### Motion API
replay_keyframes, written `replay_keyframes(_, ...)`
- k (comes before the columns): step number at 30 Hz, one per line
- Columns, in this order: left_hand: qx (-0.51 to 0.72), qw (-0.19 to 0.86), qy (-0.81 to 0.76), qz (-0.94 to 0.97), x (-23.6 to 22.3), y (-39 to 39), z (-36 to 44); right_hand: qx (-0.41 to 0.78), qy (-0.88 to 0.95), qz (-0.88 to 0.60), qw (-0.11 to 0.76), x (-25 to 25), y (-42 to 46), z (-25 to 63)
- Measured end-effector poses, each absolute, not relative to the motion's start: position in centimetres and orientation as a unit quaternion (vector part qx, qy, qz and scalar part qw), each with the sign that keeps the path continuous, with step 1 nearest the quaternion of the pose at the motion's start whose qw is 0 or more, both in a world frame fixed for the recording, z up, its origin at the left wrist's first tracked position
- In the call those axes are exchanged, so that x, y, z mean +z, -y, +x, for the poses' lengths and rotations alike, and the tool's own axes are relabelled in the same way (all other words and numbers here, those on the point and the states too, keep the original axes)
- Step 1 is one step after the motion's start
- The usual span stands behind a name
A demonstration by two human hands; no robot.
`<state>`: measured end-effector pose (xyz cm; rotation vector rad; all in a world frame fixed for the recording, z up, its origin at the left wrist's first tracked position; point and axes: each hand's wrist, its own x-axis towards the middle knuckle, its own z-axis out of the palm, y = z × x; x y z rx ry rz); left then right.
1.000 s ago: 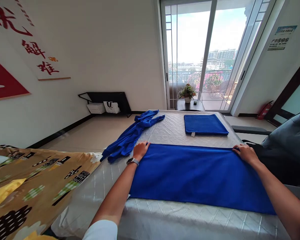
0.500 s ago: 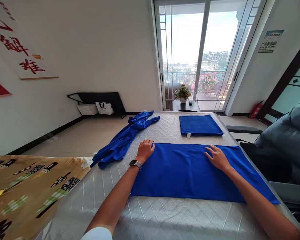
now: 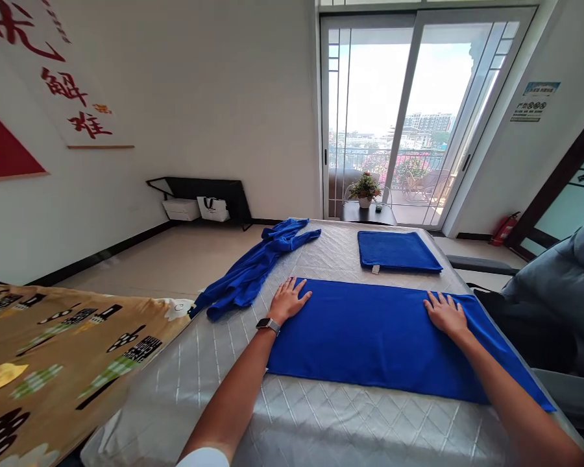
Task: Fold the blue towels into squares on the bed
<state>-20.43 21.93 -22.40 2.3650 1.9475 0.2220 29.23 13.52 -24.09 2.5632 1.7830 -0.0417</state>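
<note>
Your left hand and right hand lie fingers spread on the blue cloth; smooth outward evenly, any creases under your palms being hidden.

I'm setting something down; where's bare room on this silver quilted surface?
Free: the near strip bordering the flat blue cloth; the gap between the crumpled blue cloth and folded blue cloth. Crowded: under left hand and right hand.

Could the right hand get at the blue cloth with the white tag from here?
Probably yes: the right hand rests open on the long blue cloth, and the tagged cloth lies just beyond, with nothing visible standing between them on the silvery cover.
</note>
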Motion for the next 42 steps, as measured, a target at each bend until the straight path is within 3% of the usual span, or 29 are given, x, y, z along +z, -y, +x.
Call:
replay_keyframes(3, 0.083, 0.025, -0.636, 0.767, -22.6, -21.9, -20.4, 0.028, -0.640, 0.768, -0.013, -22.8, -14.3, 22.5)
replay_keyframes(7, 0.095, 0.022, -0.634, 0.767, -22.8, -21.9, -20.5, -0.040, -0.744, 0.665, -0.053, -22.4, -15.2, 11.7)
replay_keyframes(11, 0.093, 0.030, -0.634, 0.767, -22.9, -22.0, -20.8, -0.076, -0.759, 0.644, -0.056, -23.3, -15.6, 8.5)
replay_keyframes(14, 0.088, 0.037, -0.631, 0.770, -22.8, -22.1, -20.9, -0.052, -0.738, 0.671, -0.055, -24.2, -15.2, 13.3)
replay_keyframes(22, 0.079, 0.044, -0.637, 0.766, -22.7, -22.3, -20.8, 0.020, -0.580, 0.815, -0.009, -26.2, -12.0, 35.6)
replay_keyframes(28, 0.074, 0.037, -0.635, 0.768, -22.3, -22.1, -20.7, 0.070, -0.575, 0.815, 0.032, -26.8, -11.3, 39.3)
replay_keyframes(35, 0.066, 0.039, -0.635, 0.769, -22.3, -22.0, -20.7, 0.107, -0.615, 0.781, -0.016, -22.9, -12.9, 28.2)
replay_keyframes(42, 0.073, 0.042, -0.631, 0.771, -22.6, -22.1, -20.8, -0.067, -0.765, 0.636, -0.073, -21.9, -15.3, 11.1)
